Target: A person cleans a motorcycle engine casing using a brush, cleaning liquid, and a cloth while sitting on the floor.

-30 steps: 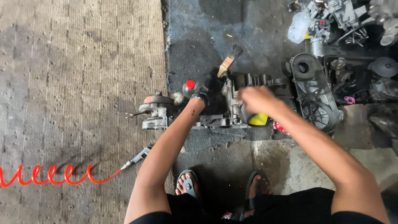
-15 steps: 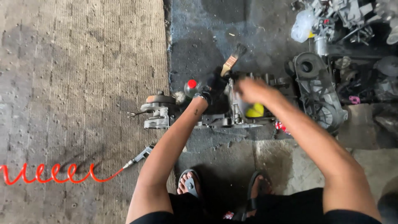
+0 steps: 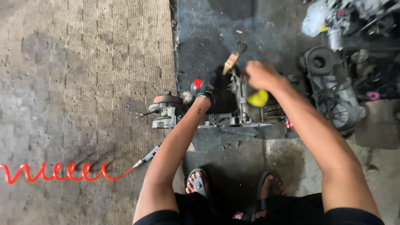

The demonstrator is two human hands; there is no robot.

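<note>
A grimy metal engine case [image 3: 250,114] lies on the dark, oily floor in front of me. My left hand [image 3: 213,86], in a black glove, rests on the case's left end. A paint brush [image 3: 233,58] sticks up out of that hand, bristles pointing away from me. My bare right hand [image 3: 260,75] is over the top of the case, blurred, closed on a small yellow object [image 3: 258,98]. A round red-capped part [image 3: 196,84] sits just left of the glove.
A grey metal assembly [image 3: 166,110] lies left of the case. A red coiled air hose [image 3: 54,171] ends in a nozzle [image 3: 146,158] near my left arm. Another engine cover [image 3: 333,91] and cluttered parts fill the right. My sandalled feet [image 3: 233,187] are below.
My right hand has moved left along the case with the yellow object. The gloved left hand and the brush have stayed put.
</note>
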